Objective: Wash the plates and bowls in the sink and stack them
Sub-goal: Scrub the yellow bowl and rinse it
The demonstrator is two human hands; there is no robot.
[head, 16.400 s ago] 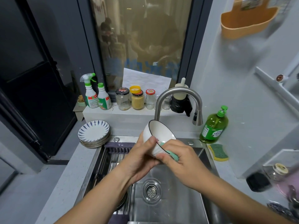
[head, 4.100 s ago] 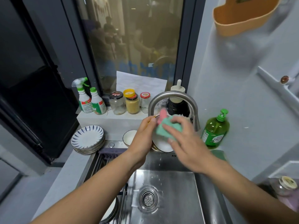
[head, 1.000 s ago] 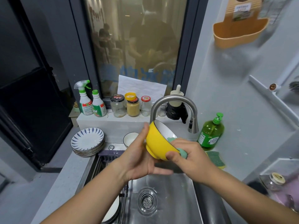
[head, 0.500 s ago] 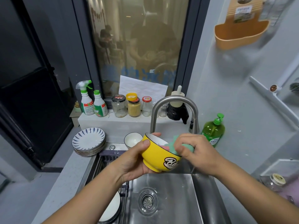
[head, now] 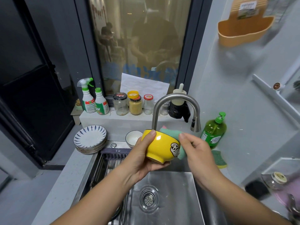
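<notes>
At the centre of the frame, the left hand [head: 141, 158] grasps a yellow bowl [head: 160, 146] with a cartoon print, thumb on its rim, above the steel sink [head: 172, 181]. The right hand [head: 198, 153] pinches a teal cleaning cloth [head: 172, 133] against the bowl's right side. Left of centre, a stack of blue-striped plates [head: 90, 138] sits on the counter, with a small white bowl [head: 133, 138] just behind the left hand.
</notes>
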